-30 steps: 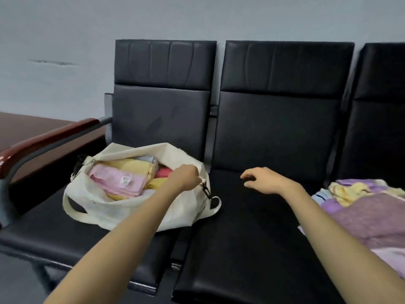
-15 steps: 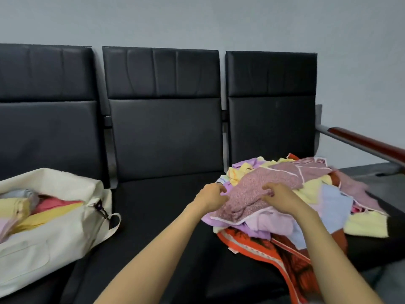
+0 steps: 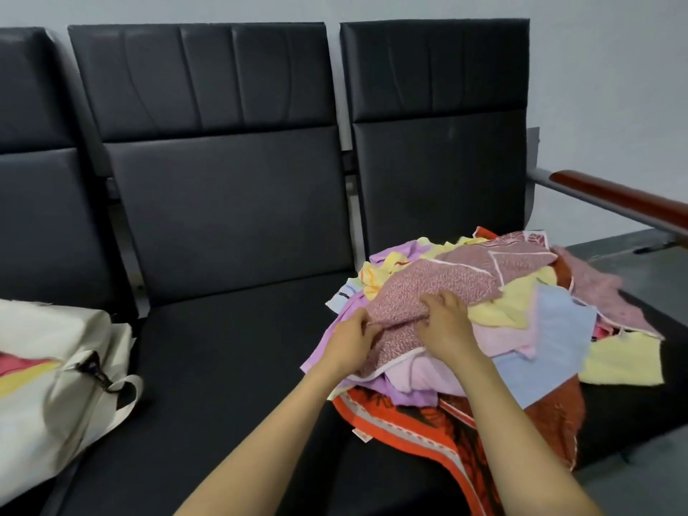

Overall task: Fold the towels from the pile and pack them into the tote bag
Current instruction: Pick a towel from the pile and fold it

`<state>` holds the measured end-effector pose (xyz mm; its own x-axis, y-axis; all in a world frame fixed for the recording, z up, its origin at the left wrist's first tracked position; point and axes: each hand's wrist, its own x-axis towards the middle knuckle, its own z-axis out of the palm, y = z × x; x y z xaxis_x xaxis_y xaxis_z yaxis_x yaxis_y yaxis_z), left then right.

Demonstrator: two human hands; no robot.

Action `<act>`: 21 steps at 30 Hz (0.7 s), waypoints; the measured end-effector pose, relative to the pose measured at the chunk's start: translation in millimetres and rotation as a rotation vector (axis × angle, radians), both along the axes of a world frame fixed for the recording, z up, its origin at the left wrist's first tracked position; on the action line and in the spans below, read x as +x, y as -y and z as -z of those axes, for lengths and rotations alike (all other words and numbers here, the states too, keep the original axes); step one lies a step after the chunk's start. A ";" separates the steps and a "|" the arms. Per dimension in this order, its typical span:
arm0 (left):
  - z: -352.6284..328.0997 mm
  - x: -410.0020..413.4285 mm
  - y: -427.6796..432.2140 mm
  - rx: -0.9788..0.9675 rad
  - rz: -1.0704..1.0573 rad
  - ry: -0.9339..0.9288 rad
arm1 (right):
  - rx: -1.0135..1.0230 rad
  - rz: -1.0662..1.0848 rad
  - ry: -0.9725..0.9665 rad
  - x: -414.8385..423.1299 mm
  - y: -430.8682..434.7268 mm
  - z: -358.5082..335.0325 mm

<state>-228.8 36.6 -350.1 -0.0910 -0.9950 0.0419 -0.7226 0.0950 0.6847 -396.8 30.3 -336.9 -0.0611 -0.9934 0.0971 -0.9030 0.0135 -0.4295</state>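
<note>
Head view: a row of black padded leatherette bench seats (image 3: 223, 202) runs along a pale grey wall, with a reddish-brown wooden armrest (image 3: 625, 197) at the right end. On the right-hand seat lies a loose heap of multicoloured towels (image 3: 558, 329), yellow, pale blue, lilac and pink, with an orange-red patterned towel (image 3: 402, 422) at the bottom spilling over the seat's front edge. On the left seat, partly cut off by the frame edge, sits a cream canvas tote bag (image 3: 48, 396); folded pink and yellow towels (image 3: 22, 370) show in its open mouth, and a strap hangs from a black clip (image 3: 95, 370) at its near corner. The middle seat lies between bag and heap. A pink speckled towel with white edging (image 3: 439, 281) is draped across the top of the heap. The left hand (image 3: 352, 342) pinches its near edge with curled fingers. Just beside it, the right hand (image 3: 445, 324) rests on the same towel, fingers bent and gripping a fold of the fabric.
</note>
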 end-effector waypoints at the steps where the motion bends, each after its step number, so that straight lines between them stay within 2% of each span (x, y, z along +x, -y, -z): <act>1: -1.2 1.9 -1.9 -0.005 -0.032 -0.079 | -0.023 0.017 -0.004 0.4 -0.2 1.8; 4: -9.1 11.4 -14.1 -0.050 -0.071 -0.259 | -0.118 0.049 -0.030 11.4 -3.2 1.4; 8: -25.4 43.3 -41.9 -0.156 -0.128 -0.321 | -0.235 0.020 -0.049 45.2 -14.2 -10.5; 13: -29.0 122.6 -88.3 -0.186 -0.325 -0.275 | -0.175 -0.282 0.035 113.2 -45.4 -9.5; 18: -18.2 197.9 -132.3 -0.177 -0.589 -0.200 | 0.031 -0.702 0.134 165.8 -73.9 6.0; 21: -6.4 231.6 -148.3 -0.157 -0.687 -0.160 | 0.006 -0.695 0.063 173.9 -77.0 9.5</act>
